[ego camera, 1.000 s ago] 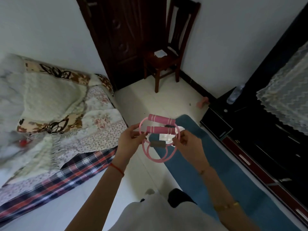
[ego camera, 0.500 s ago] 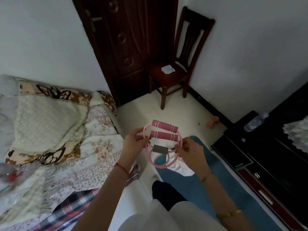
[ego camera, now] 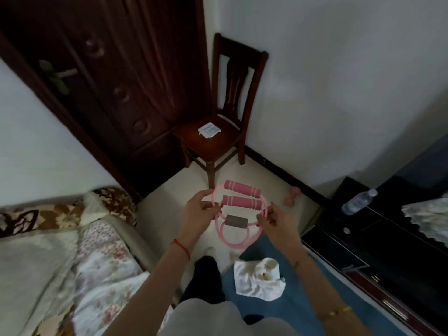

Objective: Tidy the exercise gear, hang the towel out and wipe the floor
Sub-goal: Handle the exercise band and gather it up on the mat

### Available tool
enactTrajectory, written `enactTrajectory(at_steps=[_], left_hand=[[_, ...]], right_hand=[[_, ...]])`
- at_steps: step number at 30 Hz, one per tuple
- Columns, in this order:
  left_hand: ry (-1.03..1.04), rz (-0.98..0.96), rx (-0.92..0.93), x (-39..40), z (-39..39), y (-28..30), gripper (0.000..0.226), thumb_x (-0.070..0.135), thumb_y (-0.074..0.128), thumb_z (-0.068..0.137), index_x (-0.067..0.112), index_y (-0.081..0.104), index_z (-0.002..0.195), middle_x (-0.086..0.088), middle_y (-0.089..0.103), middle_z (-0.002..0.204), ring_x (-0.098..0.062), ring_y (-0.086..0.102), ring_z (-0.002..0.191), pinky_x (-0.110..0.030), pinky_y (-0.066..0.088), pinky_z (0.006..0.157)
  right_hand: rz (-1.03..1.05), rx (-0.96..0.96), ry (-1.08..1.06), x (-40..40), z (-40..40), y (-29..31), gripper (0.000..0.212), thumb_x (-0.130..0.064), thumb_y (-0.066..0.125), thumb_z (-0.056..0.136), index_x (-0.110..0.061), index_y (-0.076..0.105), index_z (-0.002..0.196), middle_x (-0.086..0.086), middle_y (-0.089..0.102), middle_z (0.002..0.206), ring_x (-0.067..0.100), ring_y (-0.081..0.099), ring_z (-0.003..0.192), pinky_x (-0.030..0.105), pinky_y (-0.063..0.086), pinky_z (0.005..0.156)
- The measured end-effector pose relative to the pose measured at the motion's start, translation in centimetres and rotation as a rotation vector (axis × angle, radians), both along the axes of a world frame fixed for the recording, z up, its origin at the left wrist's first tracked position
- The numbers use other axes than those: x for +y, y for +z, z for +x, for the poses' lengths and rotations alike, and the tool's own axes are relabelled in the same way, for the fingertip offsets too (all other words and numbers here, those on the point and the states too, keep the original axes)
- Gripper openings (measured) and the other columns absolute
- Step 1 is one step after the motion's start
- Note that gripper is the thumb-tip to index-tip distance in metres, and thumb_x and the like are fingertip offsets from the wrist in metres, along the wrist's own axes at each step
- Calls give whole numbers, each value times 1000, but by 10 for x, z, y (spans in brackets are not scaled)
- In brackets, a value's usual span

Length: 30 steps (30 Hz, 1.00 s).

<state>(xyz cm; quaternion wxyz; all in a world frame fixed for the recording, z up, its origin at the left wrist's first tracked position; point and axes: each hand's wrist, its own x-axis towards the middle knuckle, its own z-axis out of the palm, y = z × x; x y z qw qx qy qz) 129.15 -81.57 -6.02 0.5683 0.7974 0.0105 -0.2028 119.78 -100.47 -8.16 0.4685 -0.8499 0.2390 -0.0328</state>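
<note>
Resistance band (ego camera: pixel 238 215), pink, figure-eight tube folded on itself, held up in front of me at mid-frame, off the floor. Two pink foam grips stacked parallel at its 12 o'clock side, grey centre sleeve below them, lower loop hanging toward 6 o'clock.

Left hand (ego camera: pixel 197 214): fingers curled, pinching the tube at the band's 9 o'clock edge, next to the lower grip's end. Red string on that wrist.
Right hand (ego camera: pixel 274 220): fingers curled, pinching the tube at the 3 o'clock edge, just beside the grey sleeve. Gold bracelet further down that forearm.

White towel (ego camera: pixel 258 280): crumpled, yellowish stains, lying on the blue mat (ego camera: pixel 303 287) at 6 o'clock from the band, near my feet. Not touched by either hand.

Small pink dumbbell (ego camera: pixel 293 196) on the pale floor tile at 2 o'clock from the band, close to the dark skirting.

Wooden chair (ego camera: pixel 218 132) in the corner at 12 o'clock, folded white cloth or paper on its seat, can't tell which. Dark wooden door (ego camera: pixel 116 76) at 11 o'clock. Bed with patterned quilts (ego camera: pixel 72 251) at 8 o'clock. Black cabinet (ego camera: pixel 378 238) at 3 o'clock, clear water bottle (ego camera: pixel 358 202) lying on its top.
</note>
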Motion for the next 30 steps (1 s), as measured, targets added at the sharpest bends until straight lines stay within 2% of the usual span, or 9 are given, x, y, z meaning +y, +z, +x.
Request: enactTrajectory(at_steps=[4,7,10,13,15,19,23,27,30], left_hand=[[-120,15,20,-41,84,-16,40,13,76,83,21,60,119,-4,72,92,-21,72,83,-38,59,83],[-222,-8,35,-73,155,-28,44,7,75,83,14,60,124,-7,71,97,-22,70,89,-43,59,85],[-326,17,48,-103,223,-39,43,3,73,83,16,59,122,-11,70,99,-25,70,90,-45,59,84],[-427,68,46,-136,280,-48,48,6,74,82,17,58,126,-10,72,98,-23,72,88,-47,59,84],[-493,89,63,-158,309,-52,49,6,74,83,15,57,128,-9,72,98,-21,72,87,-45,59,84],[-605,91,104,-206,350,-60,51,4,75,81,11,56,128,-12,72,96,-24,73,86,-45,60,83],[-698,119,178,-260,374,-75,50,2,76,80,12,53,124,-12,71,98,-25,72,87,-45,60,83],[-790,146,242,-316,388,-97,43,-3,74,79,16,54,112,-8,68,94,-24,69,88,-38,60,79],[-848,181,281,-358,394,-121,42,-5,72,80,13,55,113,-7,67,93,-25,69,88,-41,59,83]], right_hand=[[-9,46,-105,-25,61,-12,15,-18,63,90,-17,53,79,-1,63,70,18,60,65,18,42,55],[12,48,-227,-45,115,-22,24,-18,63,90,-24,47,73,1,65,71,18,64,67,18,45,56],[31,55,-342,-62,170,-31,19,-18,63,90,-22,52,76,0,66,70,13,63,64,16,44,54],[51,80,-436,-79,213,-39,8,-19,63,90,-14,59,86,0,68,73,15,66,67,23,50,59],[71,87,-512,-92,233,-44,8,-21,64,89,-14,61,88,1,70,75,18,67,70,34,56,66],[89,108,-649,-118,258,-50,10,-22,64,87,-12,62,86,0,70,74,17,68,70,41,57,70],[110,146,-739,-151,275,-59,9,-18,63,88,-14,59,82,-1,68,74,17,67,71,34,57,68],[139,206,-800,-194,288,-82,10,-17,62,89,-19,57,81,-5,64,74,13,63,70,20,50,62],[166,275,-846,-230,292,-110,8,-20,61,89,-13,59,85,-1,65,76,13,62,68,23,49,61]])
